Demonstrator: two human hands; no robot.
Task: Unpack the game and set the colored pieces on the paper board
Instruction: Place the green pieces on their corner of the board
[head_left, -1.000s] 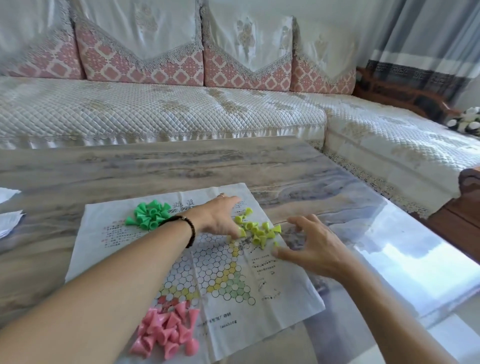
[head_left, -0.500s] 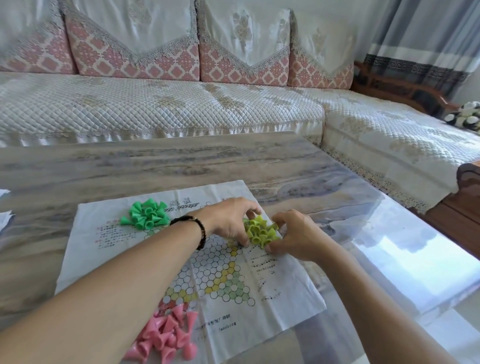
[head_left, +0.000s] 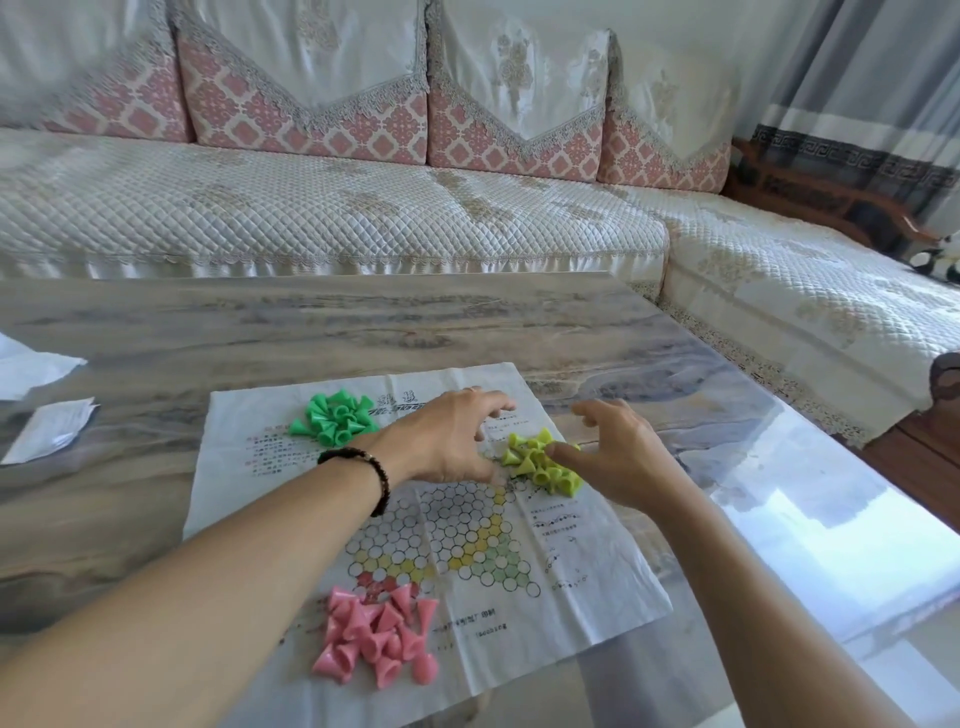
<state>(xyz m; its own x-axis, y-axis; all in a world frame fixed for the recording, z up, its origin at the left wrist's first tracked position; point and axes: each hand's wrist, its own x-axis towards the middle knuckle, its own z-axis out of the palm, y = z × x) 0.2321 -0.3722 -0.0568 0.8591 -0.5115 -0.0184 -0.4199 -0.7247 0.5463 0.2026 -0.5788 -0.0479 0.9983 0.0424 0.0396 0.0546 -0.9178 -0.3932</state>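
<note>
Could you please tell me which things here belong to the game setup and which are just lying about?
Job: paper board, yellow pieces, green pieces, pink pieces, left hand, right hand.
Lying about: folded papers on the table, sofa.

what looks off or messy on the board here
The pieces lie tipped in loose heaps, not standing on the hexes: green pile at the far left corner, yellow pile between the hands, pink pile at the near edge. The board is creased.
</note>
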